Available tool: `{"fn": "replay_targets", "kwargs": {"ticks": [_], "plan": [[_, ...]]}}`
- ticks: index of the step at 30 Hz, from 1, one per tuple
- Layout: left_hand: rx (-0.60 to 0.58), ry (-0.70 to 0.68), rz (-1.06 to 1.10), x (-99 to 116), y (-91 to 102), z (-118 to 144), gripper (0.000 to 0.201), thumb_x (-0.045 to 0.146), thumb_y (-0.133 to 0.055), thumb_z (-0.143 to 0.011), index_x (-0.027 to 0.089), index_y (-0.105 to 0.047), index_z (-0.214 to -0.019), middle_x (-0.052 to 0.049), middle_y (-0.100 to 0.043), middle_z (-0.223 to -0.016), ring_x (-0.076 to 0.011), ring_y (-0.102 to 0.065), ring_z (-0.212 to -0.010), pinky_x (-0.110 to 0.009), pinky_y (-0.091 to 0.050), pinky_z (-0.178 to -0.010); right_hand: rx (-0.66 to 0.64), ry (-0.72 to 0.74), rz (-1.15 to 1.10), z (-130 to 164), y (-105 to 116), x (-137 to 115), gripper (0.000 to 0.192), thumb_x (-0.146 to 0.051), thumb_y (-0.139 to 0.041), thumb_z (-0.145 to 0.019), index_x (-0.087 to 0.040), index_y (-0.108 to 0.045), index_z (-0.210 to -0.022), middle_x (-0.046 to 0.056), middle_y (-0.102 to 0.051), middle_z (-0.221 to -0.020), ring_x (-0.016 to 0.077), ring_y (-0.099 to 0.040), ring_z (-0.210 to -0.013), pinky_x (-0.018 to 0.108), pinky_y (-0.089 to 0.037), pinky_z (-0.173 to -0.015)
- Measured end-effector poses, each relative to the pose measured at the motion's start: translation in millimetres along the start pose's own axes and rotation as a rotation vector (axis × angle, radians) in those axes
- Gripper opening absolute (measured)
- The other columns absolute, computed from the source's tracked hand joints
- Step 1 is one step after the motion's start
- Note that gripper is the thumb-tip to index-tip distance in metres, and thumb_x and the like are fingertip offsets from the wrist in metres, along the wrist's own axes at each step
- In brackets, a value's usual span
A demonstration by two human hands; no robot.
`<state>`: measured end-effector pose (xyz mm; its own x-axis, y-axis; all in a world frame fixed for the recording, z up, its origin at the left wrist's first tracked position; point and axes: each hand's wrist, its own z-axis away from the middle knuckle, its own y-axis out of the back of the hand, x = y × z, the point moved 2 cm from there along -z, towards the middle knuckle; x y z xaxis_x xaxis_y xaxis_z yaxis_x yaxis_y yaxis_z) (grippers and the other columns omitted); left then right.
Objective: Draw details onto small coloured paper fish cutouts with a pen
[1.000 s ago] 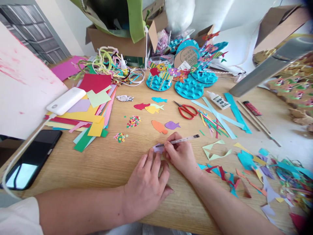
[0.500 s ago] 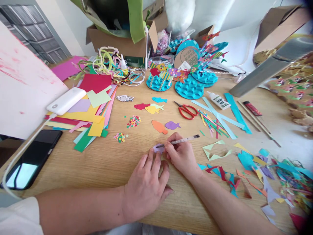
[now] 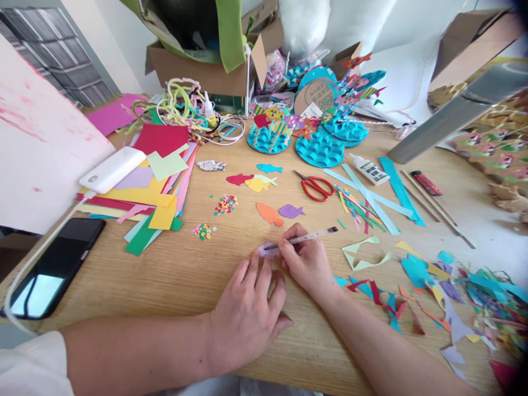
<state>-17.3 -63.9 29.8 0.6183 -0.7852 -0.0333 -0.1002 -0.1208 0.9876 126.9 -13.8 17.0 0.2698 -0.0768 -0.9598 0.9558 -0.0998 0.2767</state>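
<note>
A small light-purple paper piece point(image 3: 269, 250) lies on the table, partly hidden by my fingers. My left hand point(image 3: 251, 311) rests over its near edge, fingers stretched out and pressing it down. Pinched in my right hand point(image 3: 307, 261) is a pen point(image 3: 311, 236) with a clear barrel, its tip touching the purple paper. Just beyond lie an orange paper fish point(image 3: 269, 214) and a purple paper fish point(image 3: 291, 210). Farther back are a red fish point(image 3: 239, 179), a yellow fish point(image 3: 256, 184), a blue fish point(image 3: 269, 168) and a patterned grey-white fish point(image 3: 211, 165).
Red-handled scissors point(image 3: 317, 188), a glue bottle point(image 3: 369, 169) and paper strips point(image 3: 367, 192) lie right of the fish. Coloured paper sheets point(image 3: 160, 137) and a phone point(image 3: 53, 267) are at left. Paper scraps point(image 3: 454, 308) cover the right side. Blue scalloped discs point(image 3: 319, 149) stand behind.
</note>
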Motion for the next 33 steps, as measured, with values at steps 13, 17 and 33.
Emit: {"fn": "replay_targets", "kwargs": {"ticks": [13,17,33], "plan": [[-0.030,-0.006,-0.013,-0.5,2.0,-1.1,0.061,0.056,-0.050,-0.087,0.008,-0.049,-0.125,-0.027,-0.050,-0.132,-0.0403,-0.044,-0.128,-0.049,-0.032,-0.101,0.004,0.006,0.031,0.1,-0.1,-0.9,0.009,-0.021,-0.053,-0.074,-0.022,-0.046,-0.068,-0.004,-0.051,-0.049,0.0108,-0.046,-0.041,0.021,-0.035,-0.040],[-0.020,-0.009,-0.016,-0.4,1.7,-0.7,0.061,0.055,-0.051,-0.087,0.008,-0.050,-0.124,-0.028,-0.050,-0.132,-0.0413,-0.043,-0.127,-0.049,-0.032,-0.101,0.005,0.014,0.021,-0.1,0.4,-1.2,0.010,-0.021,-0.053,-0.074,-0.022,-0.045,-0.068,-0.004,-0.051,-0.049,0.0108,-0.045,-0.041,0.021,-0.034,-0.040],[-0.019,-0.006,0.002,0.1,-0.1,0.6,0.060,0.054,-0.050,-0.087,0.007,-0.049,-0.124,-0.029,-0.049,-0.133,-0.0419,-0.042,-0.128,-0.049,-0.032,-0.101,-0.005,0.027,0.015,0.2,0.5,-2.5,0.010,-0.021,-0.052,-0.075,-0.022,-0.045,-0.068,-0.005,-0.050,-0.051,0.0106,-0.045,-0.042,0.022,-0.034,-0.042]]}}
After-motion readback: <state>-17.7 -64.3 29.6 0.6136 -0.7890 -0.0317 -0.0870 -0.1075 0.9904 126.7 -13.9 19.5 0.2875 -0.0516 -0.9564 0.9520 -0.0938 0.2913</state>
